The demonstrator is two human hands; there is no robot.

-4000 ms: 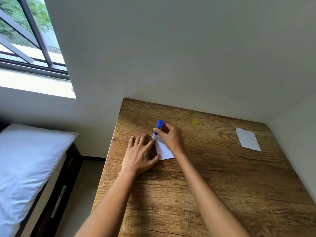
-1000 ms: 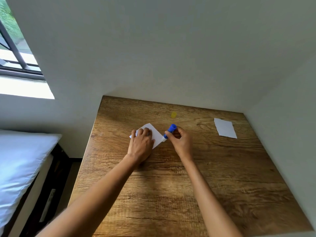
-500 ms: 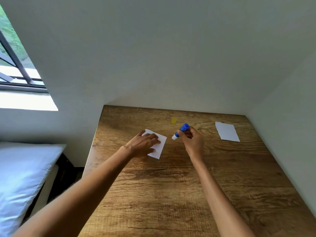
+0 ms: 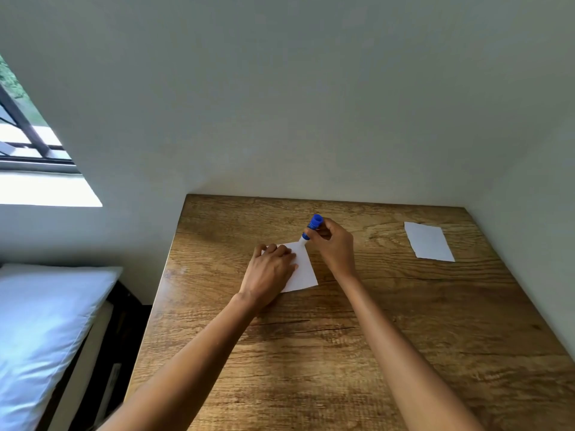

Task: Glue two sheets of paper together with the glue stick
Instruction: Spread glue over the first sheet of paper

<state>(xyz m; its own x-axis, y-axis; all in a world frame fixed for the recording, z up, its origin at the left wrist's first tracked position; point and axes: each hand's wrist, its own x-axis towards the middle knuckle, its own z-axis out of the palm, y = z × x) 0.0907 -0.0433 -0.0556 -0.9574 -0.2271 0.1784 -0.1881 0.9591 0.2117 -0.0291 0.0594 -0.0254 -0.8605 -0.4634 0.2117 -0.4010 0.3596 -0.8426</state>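
Note:
A small white sheet of paper [image 4: 303, 269] lies on the wooden table [image 4: 342, 337]. My left hand [image 4: 269, 272] rests flat on its left part and pins it down. My right hand [image 4: 334, 244] grips a blue glue stick [image 4: 312, 225], tilted, with its white tip touching the sheet's far corner. A second white sheet [image 4: 428, 241] lies apart at the table's far right. The yellow cap seen earlier is hidden behind my right hand.
The table stands in a corner, with walls along its far and right edges. A bed with a white pillow [image 4: 43, 331] lies to the left, below a window [image 4: 28, 141]. The table's left edge drops to the floor.
My right hand has brought the glue stick back down, so its tip meets the sheet's far corner. The sheet has turned under my left hand. The camera has tilted.

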